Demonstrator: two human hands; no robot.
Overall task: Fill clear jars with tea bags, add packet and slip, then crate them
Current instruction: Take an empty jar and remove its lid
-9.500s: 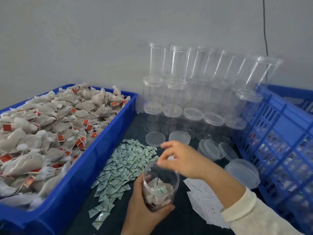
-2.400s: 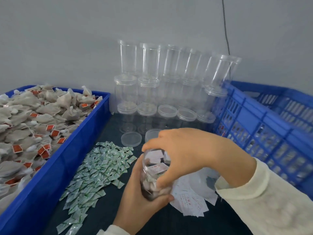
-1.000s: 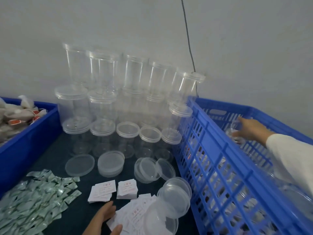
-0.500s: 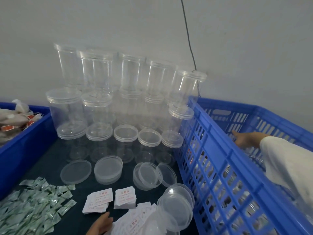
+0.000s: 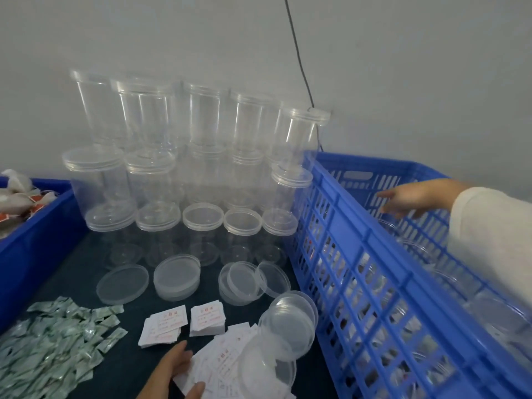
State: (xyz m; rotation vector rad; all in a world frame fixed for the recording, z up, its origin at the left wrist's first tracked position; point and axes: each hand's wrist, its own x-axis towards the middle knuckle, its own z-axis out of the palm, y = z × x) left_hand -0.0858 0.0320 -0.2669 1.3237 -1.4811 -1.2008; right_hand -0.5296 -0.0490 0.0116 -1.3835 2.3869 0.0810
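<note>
Crate under outstretched right hand, seemingly empty, left hand flat on slips

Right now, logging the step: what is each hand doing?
Left hand: open, touching the paper slips.
Right hand: open, empty, over the crate.

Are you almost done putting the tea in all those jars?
Not nearly. Some filled jars already sit in the blue crate, and the right hand hangs open over it. The left hand touches the paper slips. Many empty jars stay stacked by the wall, with packets waiting.
</note>
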